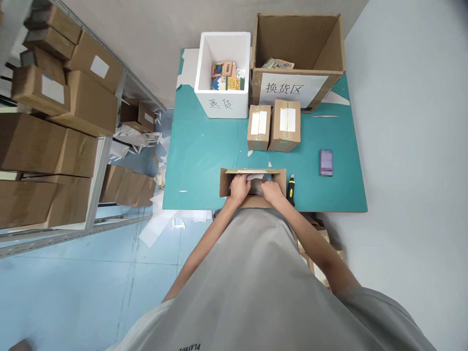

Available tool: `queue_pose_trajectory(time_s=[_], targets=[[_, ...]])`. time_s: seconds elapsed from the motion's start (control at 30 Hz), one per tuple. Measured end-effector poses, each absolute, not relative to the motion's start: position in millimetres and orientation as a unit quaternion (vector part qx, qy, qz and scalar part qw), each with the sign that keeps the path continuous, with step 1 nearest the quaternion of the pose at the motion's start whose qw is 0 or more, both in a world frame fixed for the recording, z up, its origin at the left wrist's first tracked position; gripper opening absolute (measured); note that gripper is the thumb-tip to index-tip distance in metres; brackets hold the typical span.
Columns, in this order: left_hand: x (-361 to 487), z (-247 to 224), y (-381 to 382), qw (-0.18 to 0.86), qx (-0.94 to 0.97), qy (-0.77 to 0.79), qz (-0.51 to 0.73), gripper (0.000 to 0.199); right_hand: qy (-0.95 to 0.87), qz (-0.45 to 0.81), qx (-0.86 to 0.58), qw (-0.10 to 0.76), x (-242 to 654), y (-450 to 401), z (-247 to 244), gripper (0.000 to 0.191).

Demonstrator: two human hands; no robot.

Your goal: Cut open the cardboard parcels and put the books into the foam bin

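An opened cardboard box (224,184) stands at the front edge of the green-topped table, its flaps folded outward. Both of my hands reach into it. My left hand (239,187) is closed at the left side, its fingers on crumpled white wrapping (256,177). On the right, my right hand (271,191) has its fingers curled in, close to greyish material inside the box; what they grip is hidden. Most of the box's contents cannot be seen. A black and yellow utility knife (291,190) lies just right of the box.
Two taped cartons (284,127) stand behind the box. Farther back are a white foam bin (223,109) with books and a large carton (298,87) with printed items. A phone (326,163) lies right. Shelves with boxes (84,105) stand left; paper scraps (157,222) litter the floor.
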State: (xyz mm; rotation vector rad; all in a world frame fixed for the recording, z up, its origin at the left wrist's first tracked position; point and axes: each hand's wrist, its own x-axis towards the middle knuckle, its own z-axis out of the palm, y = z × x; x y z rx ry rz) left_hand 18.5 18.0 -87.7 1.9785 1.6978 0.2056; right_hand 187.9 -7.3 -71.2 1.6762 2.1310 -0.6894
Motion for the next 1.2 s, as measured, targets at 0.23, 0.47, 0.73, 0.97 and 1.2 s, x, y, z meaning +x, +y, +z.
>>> queue_pose_trajectory(time_s=[0.23,0.47,0.73,0.97,1.2], targets=[[13.5,-89.2,16.5,0.286,0.731,0.607,0.125,0.037,0.785,-0.224,0.547,0.184,174.9,9.5,-89.6,0.04],[7.9,-89.5,11.1,0.338,0.754,0.548,0.132,0.038,0.812,-0.206,0.518,0.174,183.0,-0.4,-86.7,0.035],[6.5,-82.0,7.6,0.337,0.798,0.496,0.062,0.039,0.783,-0.163,0.6,0.03,180.5,-18.8,-58.7,0.038],[-18.3,-34.8,14.1,0.39,0.759,0.494,0.167,0.03,0.644,-0.236,0.662,-0.302,197.4,-32.0,-13.8,0.033],[-48.4,24.8,8.4,0.493,0.679,0.475,0.267,0.036,0.713,-0.242,0.566,-0.337,212.2,-39.9,42.6,0.032]])
